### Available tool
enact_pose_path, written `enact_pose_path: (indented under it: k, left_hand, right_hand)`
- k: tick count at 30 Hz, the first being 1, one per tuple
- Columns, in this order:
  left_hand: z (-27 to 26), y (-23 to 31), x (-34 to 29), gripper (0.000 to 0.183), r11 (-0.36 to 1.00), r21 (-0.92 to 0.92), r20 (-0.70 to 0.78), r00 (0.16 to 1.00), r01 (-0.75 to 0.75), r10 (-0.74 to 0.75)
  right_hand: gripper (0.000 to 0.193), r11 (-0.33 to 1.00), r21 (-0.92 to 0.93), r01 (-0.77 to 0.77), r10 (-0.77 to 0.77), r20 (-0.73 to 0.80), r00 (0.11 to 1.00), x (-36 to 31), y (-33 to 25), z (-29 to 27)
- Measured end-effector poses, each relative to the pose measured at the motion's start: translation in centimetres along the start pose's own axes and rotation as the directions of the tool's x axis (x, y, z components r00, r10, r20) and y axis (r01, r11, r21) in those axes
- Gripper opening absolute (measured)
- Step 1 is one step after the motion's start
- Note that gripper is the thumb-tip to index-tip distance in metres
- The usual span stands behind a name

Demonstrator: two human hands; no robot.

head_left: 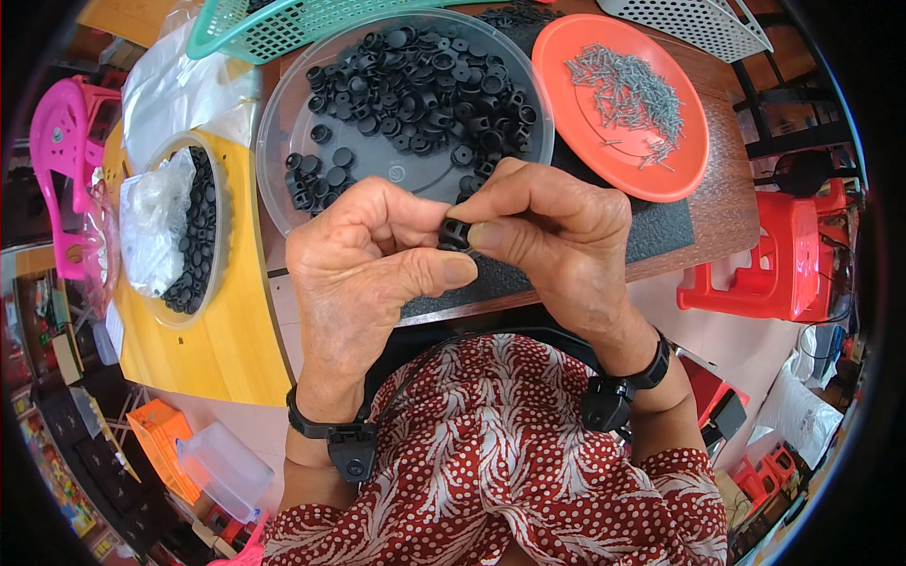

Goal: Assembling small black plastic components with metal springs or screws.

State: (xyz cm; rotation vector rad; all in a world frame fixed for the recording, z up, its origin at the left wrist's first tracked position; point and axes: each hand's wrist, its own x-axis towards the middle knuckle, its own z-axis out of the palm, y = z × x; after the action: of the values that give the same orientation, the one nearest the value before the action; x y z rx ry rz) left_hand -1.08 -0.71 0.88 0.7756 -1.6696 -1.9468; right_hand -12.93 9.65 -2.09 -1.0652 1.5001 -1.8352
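Both hands meet in front of me over the near edge of the dark table, around a small black plastic part [453, 234]. My left hand [368, 245] pinches it from the left, with the thumb stretched out below it. From the right, my right hand [557, 226] grips the same part between thumb and forefinger. Just beyond my hands stands a round clear tub [276, 123] holding many loose black plastic parts [415, 85]. To its right, a round orange-red plate [675, 179] carries a heap of small silvery screws or pins [628, 90].
A green basket [283, 28] and a white perforated basket [698, 28] stand at the back. On the yellow table [226, 349] at left, an oval tub [225, 245] holds black parts and a clear plastic bag [160, 226]. Red stools [788, 255] are at right, a pink chair [61, 141] at left.
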Motion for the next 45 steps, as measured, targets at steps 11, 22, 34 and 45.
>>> enact_pose_path:
  k: [11,22,34,45]
  left_hand:
    - [-0.4,-1.4,-0.2,0.034,0.989,0.057,0.049,0.99,-0.139,0.136]
    - [-1.2,-2.6,0.2,0.036,0.922,0.242,0.112,0.953,-0.302,0.282]
    - [0.5,-0.2,0.1,0.026,0.72,0.514,0.123,0.871,-0.466,0.476]
    - [-0.5,-0.4,-0.3,0.029,0.897,0.396,-0.005,0.976,-0.197,0.217]
  right_hand:
    - [0.015,0.998,0.066,-0.02,0.024,-0.057,0.998,-0.6,-0.2,0.5]
    - [0.013,0.997,0.072,-0.039,0.042,-0.04,0.998,-0.7,-0.4,0.8]
    - [0.02,0.901,0.324,-0.287,0.232,0.197,0.953,0.0,-2.4,-1.3]
    - [0.018,0.961,-0.005,-0.277,0.276,-0.051,0.96,2.4,-3.4,-4.2]
